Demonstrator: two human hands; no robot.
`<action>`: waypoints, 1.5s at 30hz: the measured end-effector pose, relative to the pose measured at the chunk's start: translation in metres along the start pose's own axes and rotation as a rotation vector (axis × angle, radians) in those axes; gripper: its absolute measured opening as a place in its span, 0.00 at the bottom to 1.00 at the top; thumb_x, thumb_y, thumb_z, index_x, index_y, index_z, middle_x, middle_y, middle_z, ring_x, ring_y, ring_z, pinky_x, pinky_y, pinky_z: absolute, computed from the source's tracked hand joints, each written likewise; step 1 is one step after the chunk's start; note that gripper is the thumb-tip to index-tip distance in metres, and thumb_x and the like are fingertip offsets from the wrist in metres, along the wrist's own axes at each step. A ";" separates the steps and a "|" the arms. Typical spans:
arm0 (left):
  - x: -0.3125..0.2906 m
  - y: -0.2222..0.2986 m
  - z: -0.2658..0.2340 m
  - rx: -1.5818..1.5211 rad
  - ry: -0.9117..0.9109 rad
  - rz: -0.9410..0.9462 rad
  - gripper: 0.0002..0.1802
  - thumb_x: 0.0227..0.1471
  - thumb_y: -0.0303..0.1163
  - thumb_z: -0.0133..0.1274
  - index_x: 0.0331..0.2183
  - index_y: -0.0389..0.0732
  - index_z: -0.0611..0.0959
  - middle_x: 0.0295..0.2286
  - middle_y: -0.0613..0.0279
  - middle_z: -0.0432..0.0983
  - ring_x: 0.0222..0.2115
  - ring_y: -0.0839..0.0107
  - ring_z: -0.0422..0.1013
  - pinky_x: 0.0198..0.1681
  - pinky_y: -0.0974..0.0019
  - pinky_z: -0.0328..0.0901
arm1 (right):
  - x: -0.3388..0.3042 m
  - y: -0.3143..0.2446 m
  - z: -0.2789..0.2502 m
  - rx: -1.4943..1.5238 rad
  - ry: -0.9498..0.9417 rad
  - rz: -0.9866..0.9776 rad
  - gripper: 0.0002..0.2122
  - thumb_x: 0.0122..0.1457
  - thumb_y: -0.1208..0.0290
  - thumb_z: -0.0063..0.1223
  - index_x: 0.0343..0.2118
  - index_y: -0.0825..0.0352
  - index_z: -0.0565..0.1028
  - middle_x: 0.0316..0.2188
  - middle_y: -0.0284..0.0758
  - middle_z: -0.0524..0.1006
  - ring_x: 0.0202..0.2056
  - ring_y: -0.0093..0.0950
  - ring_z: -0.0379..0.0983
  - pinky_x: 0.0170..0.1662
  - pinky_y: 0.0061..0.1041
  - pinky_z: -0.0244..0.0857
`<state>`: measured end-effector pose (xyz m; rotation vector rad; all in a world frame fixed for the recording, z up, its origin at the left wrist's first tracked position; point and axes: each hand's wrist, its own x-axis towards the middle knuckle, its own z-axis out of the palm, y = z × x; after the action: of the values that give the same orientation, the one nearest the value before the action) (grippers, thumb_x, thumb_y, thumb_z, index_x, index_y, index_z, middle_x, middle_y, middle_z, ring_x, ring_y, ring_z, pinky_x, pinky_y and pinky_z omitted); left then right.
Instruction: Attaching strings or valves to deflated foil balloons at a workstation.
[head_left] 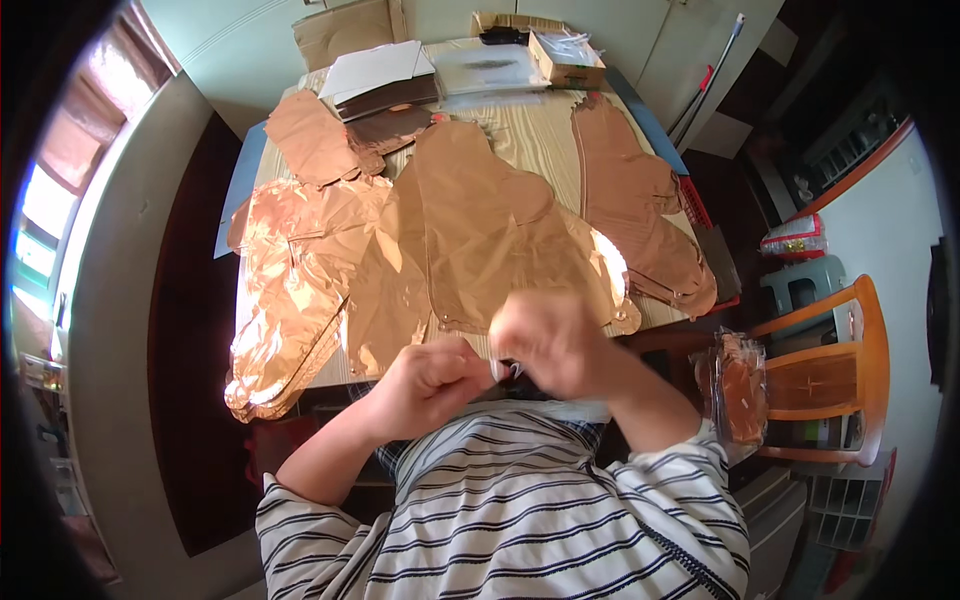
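Observation:
Both hands are close together in front of my striped top, just off the table's near edge. My left hand (432, 385) is closed, with a small white piece (499, 371) at its fingertips; its kind is too small to tell. Beside it, my right hand (550, 340) is curled closed and blurred by motion, and what it holds is hidden. Just beyond them lies a large, flat copper-coloured foil balloon (480, 220). A shinier, crumpled stack of foil balloons (310, 260) lies to the left, partly overlapping it.
More flat foil balloons (635, 200) lie on the table's right side, another (310, 140) at the far left. White sheets (375, 70), clear plastic bags (490, 70) and a cardboard box (568, 62) stand at the back. A wooden chair (825, 375) and bagged foil (738, 385) are at right.

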<state>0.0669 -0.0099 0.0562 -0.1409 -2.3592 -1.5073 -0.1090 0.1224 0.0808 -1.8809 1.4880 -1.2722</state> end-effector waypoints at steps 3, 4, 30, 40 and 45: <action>0.004 0.012 -0.006 -0.172 0.170 -0.124 0.08 0.51 0.17 0.54 0.35 0.34 0.84 0.24 0.59 0.73 0.25 0.69 0.70 0.31 0.68 0.65 | -0.003 0.012 0.014 -0.068 0.020 -0.056 0.01 0.57 0.77 0.50 0.31 0.66 0.73 0.24 0.39 0.75 0.27 0.36 0.75 0.33 0.31 0.68; 0.008 0.012 -0.010 -0.187 0.249 -0.145 0.08 0.51 0.17 0.54 0.35 0.34 0.84 0.24 0.58 0.73 0.26 0.68 0.70 0.31 0.68 0.65 | -0.009 0.012 0.022 -0.083 -0.028 -0.137 0.01 0.58 0.77 0.50 0.31 0.66 0.73 0.23 0.39 0.75 0.27 0.36 0.75 0.32 0.31 0.68; 0.006 0.001 -0.003 -0.474 0.277 -0.272 0.07 0.56 0.20 0.52 0.37 0.30 0.82 0.27 0.63 0.74 0.30 0.78 0.69 0.33 0.73 0.64 | -0.007 0.009 0.027 0.002 0.053 -0.048 0.02 0.58 0.75 0.53 0.29 0.65 0.73 0.26 0.39 0.75 0.28 0.38 0.75 0.30 0.32 0.68; -0.004 -0.014 0.018 -0.770 0.245 -0.477 0.08 0.59 0.24 0.51 0.39 0.33 0.82 0.26 0.71 0.73 0.27 0.82 0.66 0.33 0.76 0.62 | -0.012 0.030 0.020 0.104 0.078 0.210 0.06 0.61 0.72 0.52 0.29 0.69 0.74 0.24 0.37 0.75 0.26 0.35 0.73 0.29 0.29 0.66; -0.006 -0.022 0.025 -0.758 0.328 -0.447 0.11 0.59 0.23 0.50 0.43 0.32 0.81 0.27 0.68 0.73 0.29 0.80 0.66 0.32 0.77 0.62 | -0.024 0.029 0.048 0.195 0.199 0.147 0.05 0.60 0.73 0.54 0.29 0.68 0.75 0.24 0.37 0.76 0.25 0.33 0.75 0.29 0.27 0.68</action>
<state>0.0613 0.0031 0.0256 0.4500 -1.5250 -2.3560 -0.0841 0.1255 0.0256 -1.5308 1.5069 -1.5094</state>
